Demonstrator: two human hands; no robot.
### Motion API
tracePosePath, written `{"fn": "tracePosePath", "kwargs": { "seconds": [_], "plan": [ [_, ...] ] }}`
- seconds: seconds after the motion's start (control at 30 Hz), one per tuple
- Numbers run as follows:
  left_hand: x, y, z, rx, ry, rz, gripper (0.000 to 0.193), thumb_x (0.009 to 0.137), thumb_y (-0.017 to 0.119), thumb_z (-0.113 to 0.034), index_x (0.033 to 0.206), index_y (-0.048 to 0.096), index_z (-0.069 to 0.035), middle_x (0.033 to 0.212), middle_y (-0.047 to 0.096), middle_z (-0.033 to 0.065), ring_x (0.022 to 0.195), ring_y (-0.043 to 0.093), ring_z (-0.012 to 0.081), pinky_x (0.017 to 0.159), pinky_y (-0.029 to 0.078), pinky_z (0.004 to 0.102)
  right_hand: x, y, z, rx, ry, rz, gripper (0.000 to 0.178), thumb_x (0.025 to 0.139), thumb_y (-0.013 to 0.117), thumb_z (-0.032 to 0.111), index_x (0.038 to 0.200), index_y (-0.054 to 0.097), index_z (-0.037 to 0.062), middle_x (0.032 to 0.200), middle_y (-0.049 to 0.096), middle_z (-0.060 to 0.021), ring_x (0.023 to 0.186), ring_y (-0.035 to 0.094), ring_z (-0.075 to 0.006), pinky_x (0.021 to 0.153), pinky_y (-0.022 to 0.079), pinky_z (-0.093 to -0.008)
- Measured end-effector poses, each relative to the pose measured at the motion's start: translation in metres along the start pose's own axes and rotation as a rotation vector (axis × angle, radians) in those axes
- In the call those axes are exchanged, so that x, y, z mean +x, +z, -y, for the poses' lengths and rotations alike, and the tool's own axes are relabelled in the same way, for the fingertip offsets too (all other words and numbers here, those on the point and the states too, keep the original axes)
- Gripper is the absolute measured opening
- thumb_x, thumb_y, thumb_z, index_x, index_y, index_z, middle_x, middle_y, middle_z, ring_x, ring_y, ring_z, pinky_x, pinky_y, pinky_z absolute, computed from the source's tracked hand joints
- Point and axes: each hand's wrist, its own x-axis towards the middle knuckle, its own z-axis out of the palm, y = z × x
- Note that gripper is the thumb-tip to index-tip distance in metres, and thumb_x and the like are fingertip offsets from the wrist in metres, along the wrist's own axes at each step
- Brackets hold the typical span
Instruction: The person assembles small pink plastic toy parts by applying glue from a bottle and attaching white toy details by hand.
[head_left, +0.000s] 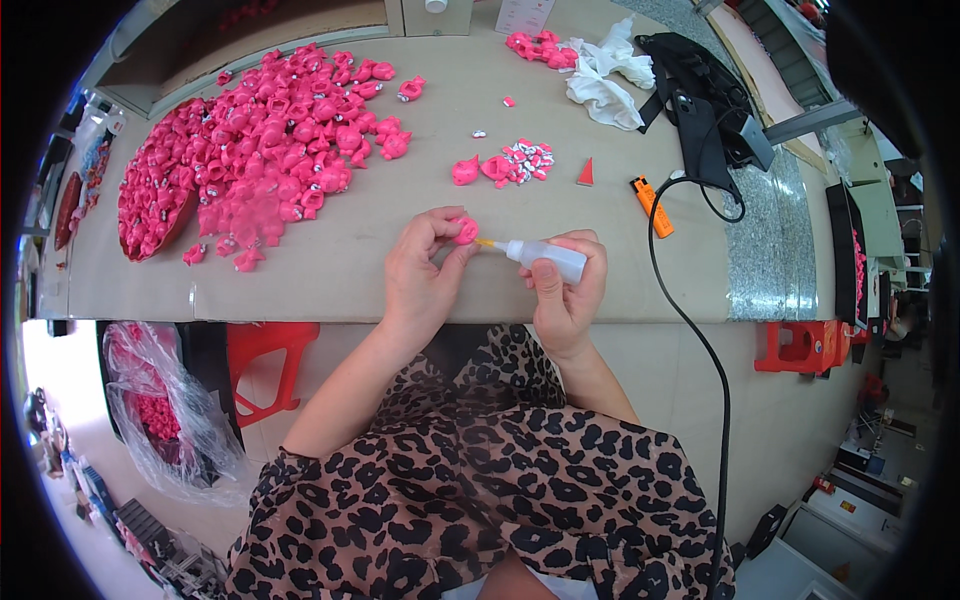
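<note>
Between the thumb and fingers of my left hand point(422, 265) is a small pink plastic figure part point(466, 231). My right hand point(568, 295) grips a translucent white squeeze bottle point(555, 260), tilted so that its thin yellowish nozzle point(487, 243) points at the pink part. Tip and part are touching or nearly so; I cannot tell which. Just beyond my hands lie two loose pink parts point(466, 171) beside a little heap of white and pink pieces point(527, 160).
A large pile of pink parts point(270, 130) covers the table's left, partly in a round tray point(190, 222). To the right are a red triangular piece point(586, 173), an orange lighter point(652, 207), white crumpled tissue point(608, 75), a black strap device point(700, 110) and its black cable point(715, 350).
</note>
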Motion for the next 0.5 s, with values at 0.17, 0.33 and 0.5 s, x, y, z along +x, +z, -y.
{"fn": "tracePosePath", "kwargs": {
  "seconds": [0.17,0.33,0.5],
  "plan": [
    [-0.0005,0.0004,0.0017,-0.005,0.014,-0.006,0.019,0.069,0.059,0.008,0.084,0.049,0.001,0.099,0.053,0.0138,0.087,0.056,0.0174,0.073,0.049,0.0259,-0.0002,0.0001,-0.0025,-0.010,-0.007,-0.013,0.022,0.081,0.054,0.010,0.093,0.039,-0.0013,0.085,0.042,-0.0103,0.064,0.047,-0.0118,0.054,0.041,-0.0205],
    [0.0001,0.0006,0.0013,0.000,0.015,-0.008,0.019,0.069,0.059,0.008,0.084,0.049,0.001,0.098,0.053,0.0137,0.087,0.056,0.0173,0.073,0.049,0.0258,-0.0023,-0.0031,-0.0057,-0.067,-0.020,-0.008,0.023,0.080,0.055,0.010,0.093,0.040,-0.0012,0.084,0.042,-0.0102,0.066,0.045,-0.0119,0.055,0.039,-0.0206],
    [-0.0001,0.0005,0.0016,-0.008,0.011,-0.008,0.018,0.069,0.059,0.008,0.083,0.049,0.001,0.098,0.053,0.0137,0.087,0.056,0.0171,0.073,0.049,0.0257,-0.0004,-0.0045,-0.0074,-0.119,-0.067,0.040,0.020,0.083,0.049,0.012,0.095,0.036,0.0017,0.088,0.040,-0.0082,0.062,0.049,-0.0107,0.051,0.041,-0.0191]
  ]
}}
